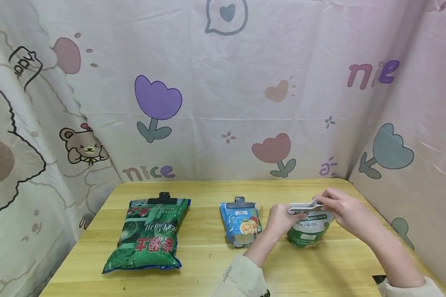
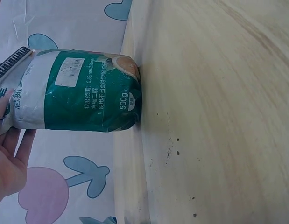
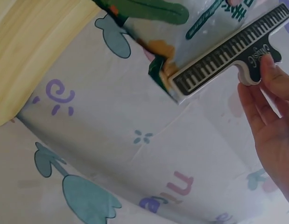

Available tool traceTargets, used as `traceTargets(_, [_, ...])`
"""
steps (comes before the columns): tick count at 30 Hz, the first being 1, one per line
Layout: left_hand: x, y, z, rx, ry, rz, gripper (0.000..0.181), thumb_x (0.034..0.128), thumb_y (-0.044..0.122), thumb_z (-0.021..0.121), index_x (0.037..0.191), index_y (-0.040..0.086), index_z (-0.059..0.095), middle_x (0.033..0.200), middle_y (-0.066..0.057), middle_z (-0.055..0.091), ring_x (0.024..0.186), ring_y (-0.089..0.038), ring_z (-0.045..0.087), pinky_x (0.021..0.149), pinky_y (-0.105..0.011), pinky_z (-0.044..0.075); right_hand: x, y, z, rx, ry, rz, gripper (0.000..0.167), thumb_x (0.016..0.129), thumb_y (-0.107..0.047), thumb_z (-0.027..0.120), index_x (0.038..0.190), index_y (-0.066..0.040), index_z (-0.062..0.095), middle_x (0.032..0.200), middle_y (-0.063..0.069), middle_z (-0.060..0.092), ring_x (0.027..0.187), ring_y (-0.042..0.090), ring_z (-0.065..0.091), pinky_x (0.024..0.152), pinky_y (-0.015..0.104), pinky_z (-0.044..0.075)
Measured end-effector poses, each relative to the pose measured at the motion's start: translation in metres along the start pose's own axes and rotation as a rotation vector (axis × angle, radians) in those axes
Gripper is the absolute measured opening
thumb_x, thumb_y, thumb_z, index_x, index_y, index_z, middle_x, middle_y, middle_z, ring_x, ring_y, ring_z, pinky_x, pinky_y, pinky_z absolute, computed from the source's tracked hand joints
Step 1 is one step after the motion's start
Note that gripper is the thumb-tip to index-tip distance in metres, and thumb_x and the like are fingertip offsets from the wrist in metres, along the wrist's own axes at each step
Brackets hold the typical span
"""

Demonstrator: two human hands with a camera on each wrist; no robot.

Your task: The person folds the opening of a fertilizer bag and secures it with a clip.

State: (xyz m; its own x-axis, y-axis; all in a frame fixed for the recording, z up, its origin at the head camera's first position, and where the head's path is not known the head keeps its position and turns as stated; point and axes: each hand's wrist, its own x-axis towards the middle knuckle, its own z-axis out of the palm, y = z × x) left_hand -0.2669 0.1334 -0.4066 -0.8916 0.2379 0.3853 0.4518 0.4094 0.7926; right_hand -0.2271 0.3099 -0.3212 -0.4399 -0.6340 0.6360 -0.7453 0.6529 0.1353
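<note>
A green-and-white fertilizer bag stands upright on the table's right side. My left hand grips its upper edge from the left, thumb across the front; in the left wrist view the left hand has fingers behind the bag. A black-and-white bag clip with a keyboard pattern lies along the bag's top. My right hand pinches the clip's handle between thumb and fingers. From the head view, the right hand is at the bag's upper right corner.
A large green bag with a black clip lies at the left. In the middle lies a small blue bag with another black clip. Dark crumbs dot the wooden table. A printed curtain surrounds it.
</note>
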Motion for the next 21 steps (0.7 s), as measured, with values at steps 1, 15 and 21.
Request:
traceTargets(1, [-0.0002, -0.0004, -0.0002, 0.0, 0.009, 0.013, 0.019, 0.0733, 0.027, 0.078, 0.082, 0.01, 0.075, 0.062, 0.005, 0.065, 0.048, 0.004, 0.041, 0.044, -0.012, 0.037, 0.0008, -0.0016, 0.0011, -0.011, -0.014, 0.004, 0.023, 0.072, 0.002, 0.069, 0.093, -0.008, 0.069, 0.084, -0.006, 0.052, 0.07, 0.008, 0.047, 0.057, 0.02, 0.043])
traceTargets(15, [0.0003, -0.0038, 0.0026, -0.054, -0.022, 0.01, 0.019, 0.074, 0.025, 0.078, 0.088, 0.014, 0.076, 0.078, 0.009, 0.069, 0.063, 0.008, 0.054, 0.052, -0.01, 0.043, 0.0026, -0.0095, -0.0007, -0.114, -0.108, 0.002, 0.038, 0.056, 0.014, 0.073, 0.089, -0.002, 0.069, 0.08, -0.002, 0.048, 0.07, 0.013, 0.046, 0.053, 0.027, 0.046])
traceTargets(21, [0.0008, -0.0046, 0.004, -0.088, -0.03, -0.027, 0.018, 0.074, 0.025, 0.078, 0.089, 0.015, 0.075, 0.079, 0.01, 0.068, 0.063, 0.007, 0.055, 0.052, -0.012, 0.043, 0.0028, -0.0083, 0.001, -0.12, -0.131, 0.01, 0.038, 0.057, 0.013, 0.073, 0.091, -0.002, 0.069, 0.08, -0.001, 0.05, 0.071, 0.015, 0.049, 0.055, 0.03, 0.048])
